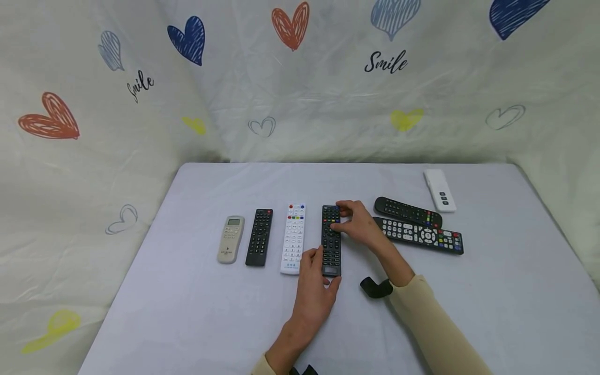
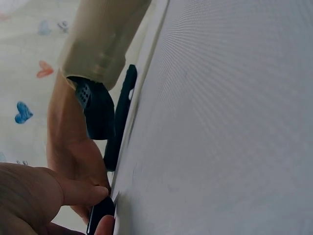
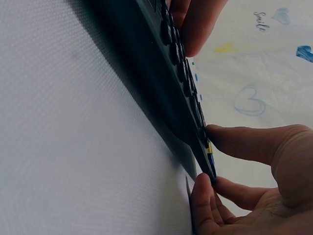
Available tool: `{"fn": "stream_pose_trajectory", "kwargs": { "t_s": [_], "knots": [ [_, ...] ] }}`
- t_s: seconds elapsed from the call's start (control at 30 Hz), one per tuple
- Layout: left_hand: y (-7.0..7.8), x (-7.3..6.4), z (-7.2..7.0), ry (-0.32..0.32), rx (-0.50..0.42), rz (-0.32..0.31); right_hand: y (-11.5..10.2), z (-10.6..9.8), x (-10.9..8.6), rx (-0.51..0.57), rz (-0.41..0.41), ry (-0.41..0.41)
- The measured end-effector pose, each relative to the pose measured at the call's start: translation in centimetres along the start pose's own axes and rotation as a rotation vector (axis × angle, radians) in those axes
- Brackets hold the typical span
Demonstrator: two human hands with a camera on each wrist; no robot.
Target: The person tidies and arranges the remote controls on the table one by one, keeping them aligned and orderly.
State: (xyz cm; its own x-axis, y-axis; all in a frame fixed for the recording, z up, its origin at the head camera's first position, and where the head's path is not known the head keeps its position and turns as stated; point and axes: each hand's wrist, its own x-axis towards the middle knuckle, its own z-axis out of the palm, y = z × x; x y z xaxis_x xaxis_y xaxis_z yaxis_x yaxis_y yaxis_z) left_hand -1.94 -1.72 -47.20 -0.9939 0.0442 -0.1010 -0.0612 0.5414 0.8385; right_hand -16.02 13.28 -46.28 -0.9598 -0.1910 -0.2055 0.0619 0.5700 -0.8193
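Note:
A long black remote control [image 1: 331, 240] lies upright in the row, its coloured buttons near the far end. My left hand [image 1: 315, 291] holds its near end, with fingertips along the left edge and the thumb at the bottom corner. At the far end, my right hand [image 1: 358, 223] pinches it, thumb on the button face and fingers at the top edge. In the right wrist view the remote's side [image 3: 161, 88] runs close over the cloth. Just left of it lies a white remote control [image 1: 293, 237], its lower right corner overlapped by my left hand.
Farther left lie a smaller black remote [image 1: 259, 237] and a beige remote with a display [image 1: 230, 239]. Two black remotes, one [image 1: 408, 212] behind the other [image 1: 422, 235], slant at the right. Behind them is a white remote [image 1: 439, 190]. A patterned cloth [image 1: 328, 104] hangs behind the table.

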Motion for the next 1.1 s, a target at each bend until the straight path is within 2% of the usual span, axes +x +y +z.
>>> {"fn": "stream_pose_trajectory", "kwargs": {
  "t_s": [0.27,0.47,0.7,0.93,1.1],
  "knots": [
    [0.2,0.0,0.0,-0.003,-0.035,-0.024,0.0,0.1,0.1,-0.03,-0.005,0.006],
    [0.2,-0.1,-0.1,-0.007,-0.022,-0.038,-0.1,0.2,0.1,-0.04,-0.018,0.011],
    [0.2,-0.3,-0.2,0.005,-0.007,-0.022,0.0,0.1,-0.3,-0.034,-0.004,0.035],
    [0.2,-0.5,-0.4,0.059,0.025,0.027,-0.2,-0.6,-1.1,-0.006,-0.017,0.05],
    [0.2,-0.4,-0.5,0.093,0.041,0.043,-0.3,-1.4,-1.9,0.017,-0.013,0.101]
  ]
}}
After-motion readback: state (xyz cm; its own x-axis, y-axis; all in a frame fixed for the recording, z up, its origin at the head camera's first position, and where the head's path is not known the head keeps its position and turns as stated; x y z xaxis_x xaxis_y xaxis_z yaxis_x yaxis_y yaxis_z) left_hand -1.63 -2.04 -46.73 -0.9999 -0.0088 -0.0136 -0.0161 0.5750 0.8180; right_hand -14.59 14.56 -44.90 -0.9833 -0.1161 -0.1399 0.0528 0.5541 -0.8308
